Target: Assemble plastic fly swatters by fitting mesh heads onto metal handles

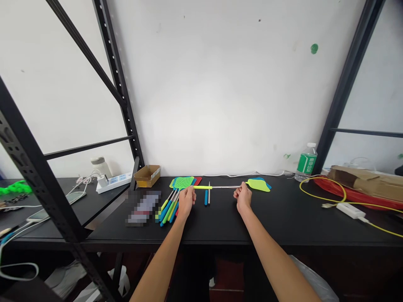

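A fly swatter with a yellow handle (203,187) and a thin metal rod (225,187) is stretched level between my two hands. My left hand (187,199) is closed round the handle end. My right hand (243,196) pinches the far end of the rod, beside a yellow-green swatter head (260,185). A blue edge (268,186) shows behind that head. Left of my left hand lies a fanned pile of fly swatters (170,207) in several colours, a green mesh head (183,183) on top. Between my hands, a blue handle (206,197) and a metal rod (209,197) lie on the table.
On the left are a small cardboard box (147,175), a blurred-out flat item (144,208) and a power strip (113,183). A water bottle (306,162), yellow cable (343,195), white adapter (350,210) and cardboard (365,182) are at right. Black posts (349,67) flank the black table (280,226).
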`<state>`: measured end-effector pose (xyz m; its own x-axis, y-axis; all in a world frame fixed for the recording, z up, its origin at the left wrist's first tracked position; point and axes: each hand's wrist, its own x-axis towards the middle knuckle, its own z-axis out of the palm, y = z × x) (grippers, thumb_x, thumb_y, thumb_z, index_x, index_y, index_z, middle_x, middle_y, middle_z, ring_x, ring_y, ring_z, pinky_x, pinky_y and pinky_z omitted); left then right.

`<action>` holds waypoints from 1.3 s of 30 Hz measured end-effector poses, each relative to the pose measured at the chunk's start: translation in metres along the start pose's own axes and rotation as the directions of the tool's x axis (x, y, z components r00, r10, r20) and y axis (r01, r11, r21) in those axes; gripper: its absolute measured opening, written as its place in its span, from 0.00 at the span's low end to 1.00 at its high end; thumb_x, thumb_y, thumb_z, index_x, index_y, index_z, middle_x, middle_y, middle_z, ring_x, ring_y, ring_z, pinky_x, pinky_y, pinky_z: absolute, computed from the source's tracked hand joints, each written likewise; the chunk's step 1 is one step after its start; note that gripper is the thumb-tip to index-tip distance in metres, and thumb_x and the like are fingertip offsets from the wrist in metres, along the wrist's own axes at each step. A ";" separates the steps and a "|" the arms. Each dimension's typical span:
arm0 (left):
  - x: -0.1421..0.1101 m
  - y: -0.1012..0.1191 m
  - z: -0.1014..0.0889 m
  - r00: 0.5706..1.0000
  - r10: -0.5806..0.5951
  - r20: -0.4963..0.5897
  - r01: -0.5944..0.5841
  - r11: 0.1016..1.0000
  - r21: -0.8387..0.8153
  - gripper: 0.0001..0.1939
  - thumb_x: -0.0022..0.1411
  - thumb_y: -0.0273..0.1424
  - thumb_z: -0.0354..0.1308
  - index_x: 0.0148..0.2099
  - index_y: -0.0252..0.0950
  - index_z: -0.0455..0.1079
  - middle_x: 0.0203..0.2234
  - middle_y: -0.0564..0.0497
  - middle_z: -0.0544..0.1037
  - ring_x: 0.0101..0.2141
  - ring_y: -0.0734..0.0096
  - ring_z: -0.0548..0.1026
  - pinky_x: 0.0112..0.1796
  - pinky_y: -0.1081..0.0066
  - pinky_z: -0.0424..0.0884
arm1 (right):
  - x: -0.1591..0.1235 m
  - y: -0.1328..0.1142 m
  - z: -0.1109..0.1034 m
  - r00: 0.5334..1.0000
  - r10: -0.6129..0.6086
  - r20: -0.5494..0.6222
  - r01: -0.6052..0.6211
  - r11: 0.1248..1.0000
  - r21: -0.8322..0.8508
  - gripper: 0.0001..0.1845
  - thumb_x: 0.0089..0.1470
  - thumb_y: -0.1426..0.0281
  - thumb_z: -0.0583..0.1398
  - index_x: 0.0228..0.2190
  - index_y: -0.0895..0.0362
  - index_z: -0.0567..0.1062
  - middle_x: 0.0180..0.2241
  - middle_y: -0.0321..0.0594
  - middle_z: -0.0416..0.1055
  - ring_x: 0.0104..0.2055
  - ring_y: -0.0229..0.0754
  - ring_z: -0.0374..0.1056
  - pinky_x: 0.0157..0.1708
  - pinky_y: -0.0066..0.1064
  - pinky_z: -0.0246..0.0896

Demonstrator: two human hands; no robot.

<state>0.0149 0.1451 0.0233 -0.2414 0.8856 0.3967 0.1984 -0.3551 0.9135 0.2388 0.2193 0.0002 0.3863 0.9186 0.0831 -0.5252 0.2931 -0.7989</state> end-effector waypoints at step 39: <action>-0.004 0.002 0.002 0.997 0.070 -0.020 -0.071 0.997 -0.010 0.23 0.67 0.47 0.51 0.25 0.39 0.57 0.14 0.57 0.64 0.15 0.77 0.60 0.20 0.73 0.57 | 0.000 -0.001 0.000 0.999 0.021 -0.025 -0.019 0.997 0.076 0.24 0.54 0.55 0.62 0.21 0.52 0.55 0.15 0.23 0.46 0.15 0.30 0.47 0.14 0.25 0.43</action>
<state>0.0185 0.1419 0.0234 -0.2462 0.8521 0.4618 0.2050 -0.4199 0.8841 0.2397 0.2184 0.0011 0.3940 0.9177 0.0513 -0.5883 0.2947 -0.7530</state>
